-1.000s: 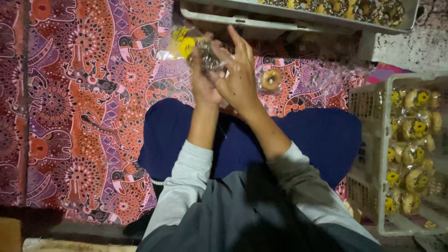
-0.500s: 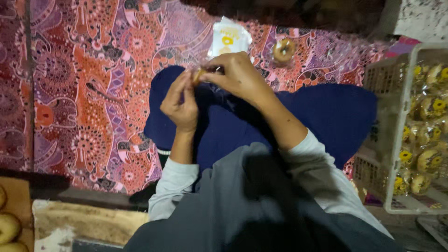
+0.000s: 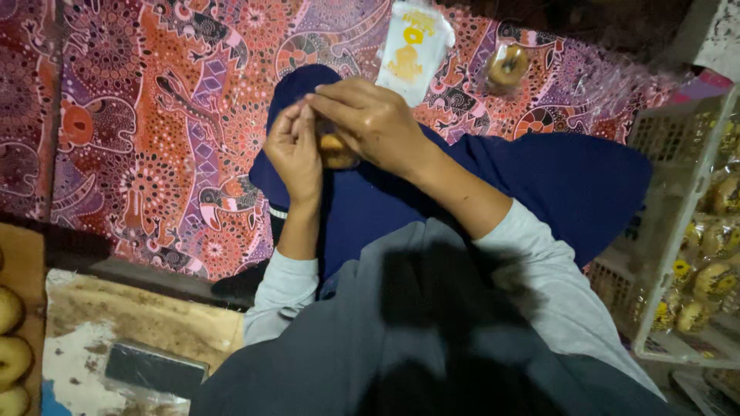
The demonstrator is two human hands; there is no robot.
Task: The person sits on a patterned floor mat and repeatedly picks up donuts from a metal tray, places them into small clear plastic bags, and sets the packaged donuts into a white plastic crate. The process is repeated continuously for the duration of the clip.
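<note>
My left hand point(image 3: 295, 150) and my right hand point(image 3: 372, 122) meet over my lap, both closed around a small golden pastry point(image 3: 334, 146) that shows between the fingers. Most of the pastry is hidden by my hands. Just beyond my right hand a white and yellow plastic packet point(image 3: 412, 48) lies on the patterned red cloth point(image 3: 154, 115). A wrapped ring-shaped pastry point(image 3: 507, 67) rests on the cloth to the right of the packet.
A white plastic crate point(image 3: 678, 231) with several wrapped pastries stands at the right. Unwrapped round pastries point(image 3: 9, 339) lie on a board at the lower left. A dark flat phone-like object point(image 3: 154, 368) sits on the worn floor near my left elbow.
My hands have come down from in front of the tray to my lap. The packet held up earlier now lies on the cloth, and a pastry is between my fingers.
</note>
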